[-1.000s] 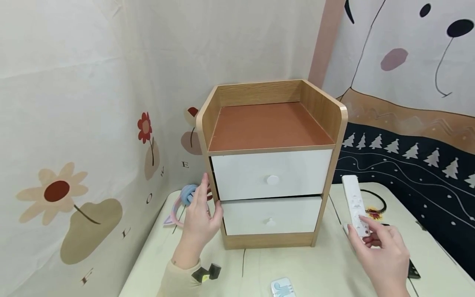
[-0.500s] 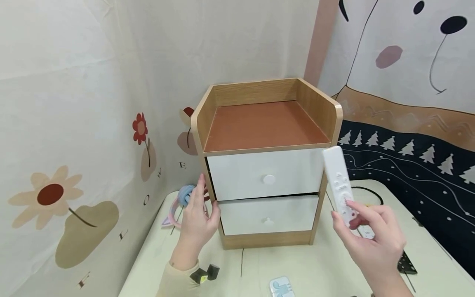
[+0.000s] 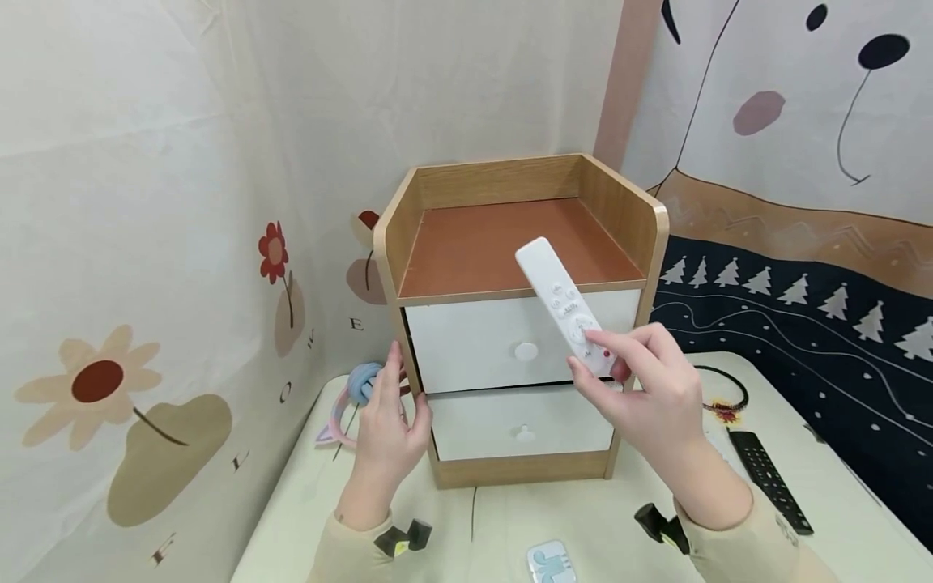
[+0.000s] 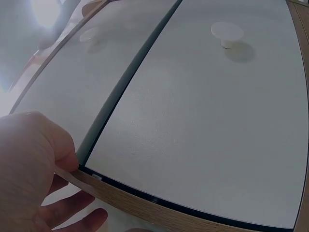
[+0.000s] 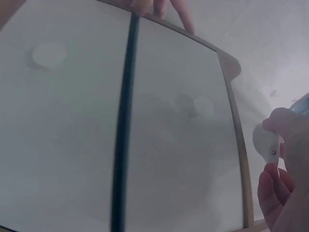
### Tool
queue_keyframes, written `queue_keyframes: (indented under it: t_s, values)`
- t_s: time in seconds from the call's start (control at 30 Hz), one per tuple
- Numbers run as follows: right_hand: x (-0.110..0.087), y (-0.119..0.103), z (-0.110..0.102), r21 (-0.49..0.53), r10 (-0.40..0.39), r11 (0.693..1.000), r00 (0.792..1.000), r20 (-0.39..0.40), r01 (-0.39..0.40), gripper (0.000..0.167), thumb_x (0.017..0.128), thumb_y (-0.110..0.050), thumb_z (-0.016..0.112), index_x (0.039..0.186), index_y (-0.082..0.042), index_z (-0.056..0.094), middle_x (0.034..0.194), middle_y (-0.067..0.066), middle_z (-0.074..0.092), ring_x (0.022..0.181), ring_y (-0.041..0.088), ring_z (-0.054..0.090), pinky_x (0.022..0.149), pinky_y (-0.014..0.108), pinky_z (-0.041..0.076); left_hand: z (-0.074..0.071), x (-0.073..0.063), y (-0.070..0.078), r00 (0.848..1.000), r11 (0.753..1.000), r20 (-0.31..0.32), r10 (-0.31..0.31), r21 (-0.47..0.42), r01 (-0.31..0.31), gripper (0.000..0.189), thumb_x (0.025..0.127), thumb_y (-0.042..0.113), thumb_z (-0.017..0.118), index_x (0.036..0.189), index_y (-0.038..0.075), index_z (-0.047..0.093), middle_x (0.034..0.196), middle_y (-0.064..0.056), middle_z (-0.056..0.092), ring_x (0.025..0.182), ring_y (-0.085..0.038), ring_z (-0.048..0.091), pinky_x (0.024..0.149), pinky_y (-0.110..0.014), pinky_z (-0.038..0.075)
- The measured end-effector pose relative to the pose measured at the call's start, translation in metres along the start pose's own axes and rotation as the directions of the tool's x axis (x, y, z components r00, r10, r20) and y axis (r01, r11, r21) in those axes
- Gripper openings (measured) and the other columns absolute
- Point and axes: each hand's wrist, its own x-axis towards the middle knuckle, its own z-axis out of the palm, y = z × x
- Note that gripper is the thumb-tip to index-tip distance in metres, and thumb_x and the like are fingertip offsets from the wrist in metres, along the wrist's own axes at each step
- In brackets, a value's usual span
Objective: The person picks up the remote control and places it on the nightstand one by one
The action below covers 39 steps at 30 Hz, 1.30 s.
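Observation:
A small wooden cabinet with two white drawers stands upright on the table. My left hand rests against its left side, the thumb at the front edge and the fingers extended along the side panel. In the left wrist view the thumb touches the edge near the gap between the drawers. My right hand pinches the lower end of a white remote control between thumb and fingers. The remote is tilted, its buttons facing me, in front of the upper drawer. Only its end shows in the right wrist view.
A black remote lies on the right of the table, near a dark loop. A blue and pink ring-shaped item is at the left behind my hand. A small case with a blue picture lies in front.
My right hand has carried the white remote control up and leftward, from the table's right side to in front of the cabinet. The left hand has stayed against the cabinet.

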Motion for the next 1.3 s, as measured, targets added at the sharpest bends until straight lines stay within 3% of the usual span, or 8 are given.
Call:
queue_keyframes:
  t_s: [0.17,0.3,0.47,0.7,0.9,1.13,1.3]
  values:
    - [0.02,-0.005,0.005,0.013,0.04,0.999,0.999,0.026,-0.04,0.031,0.089,-0.031,0.087,0.11,-0.01,0.087,0.085,0.013,0.061,0.068,0.015,0.053,0.061,0.016,0.041,0.0,0.001,0.0,1.0,1.0,-0.01,0.002,0.009,-0.002,0.092,0.085,-0.008,0.07,0.169,-0.003,0.033,0.142,-0.029,0.065,0.103,-0.041,0.076,0.077,-0.051,0.068]
    - [0.033,-0.011,0.008,0.009,0.064,0.998,0.997,0.051,-0.064,0.036,0.079,-0.019,0.093,0.112,-0.01,0.086,0.086,0.013,0.063,0.069,0.017,0.052,0.065,0.016,0.039,0.0,0.0,0.0,1.0,1.0,-0.009,-0.006,0.013,0.006,0.092,0.085,-0.008,0.07,0.169,-0.003,0.033,0.143,-0.029,0.065,0.107,-0.041,0.075,0.08,-0.052,0.068]
    - [0.046,-0.012,0.016,-0.038,0.051,0.998,0.997,0.067,-0.048,0.034,0.081,-0.02,0.093,0.112,-0.008,0.086,0.088,0.015,0.067,0.073,0.022,0.055,0.065,0.024,0.041,0.0,-0.001,0.0,1.0,1.0,-0.015,-0.004,0.011,0.004,0.09,0.085,-0.008,0.07,0.168,-0.003,0.034,0.14,-0.03,0.066,0.107,-0.042,0.076,0.079,-0.053,0.069]
    - [0.053,-0.002,0.031,-0.031,0.043,0.999,0.999,0.029,-0.042,0.024,0.081,-0.02,0.091,0.101,-0.007,0.085,0.083,0.016,0.067,0.08,0.033,0.054,0.07,0.034,0.036,0.001,-0.002,-0.002,1.0,1.0,-0.026,0.001,0.001,-0.001,0.091,0.085,-0.009,0.07,0.168,-0.003,0.035,0.139,-0.029,0.066,0.107,-0.042,0.076,0.08,-0.053,0.069]
    - [0.06,0.002,0.037,-0.047,0.044,0.998,0.999,0.028,-0.043,0.019,0.083,-0.023,0.09,0.093,-0.007,0.084,0.082,0.015,0.069,0.084,0.037,0.056,0.077,0.047,0.041,0.003,-0.001,-0.001,1.0,1.0,-0.023,0.009,-0.006,-0.009,0.091,0.085,-0.009,0.07,0.168,-0.003,0.034,0.139,-0.029,0.066,0.107,-0.04,0.075,0.079,-0.054,0.068]
    - [0.076,-0.004,0.044,-0.076,0.036,0.997,0.986,0.164,-0.024,0.021,0.088,-0.027,0.089,0.095,-0.007,0.083,0.083,0.014,0.067,0.087,0.039,0.059,0.075,0.049,0.043,0.003,0.0,0.0,1.0,1.0,-0.025,0.005,-0.01,-0.005,0.09,0.085,-0.01,0.07,0.168,-0.004,0.034,0.138,-0.029,0.066,0.107,-0.04,0.076,0.082,-0.052,0.069]
    - [0.09,-0.011,0.05,-0.09,0.097,0.993,0.946,0.31,-0.072,0.026,0.093,-0.033,0.087,0.095,-0.008,0.084,0.085,0.012,0.069,0.084,0.035,0.06,0.07,0.041,0.045,0.003,-0.002,0.0,1.0,1.0,-0.02,-0.001,-0.007,0.001,0.091,0.085,-0.01,0.07,0.169,-0.003,0.034,0.138,-0.029,0.066,0.107,-0.04,0.076,0.082,-0.051,0.069]
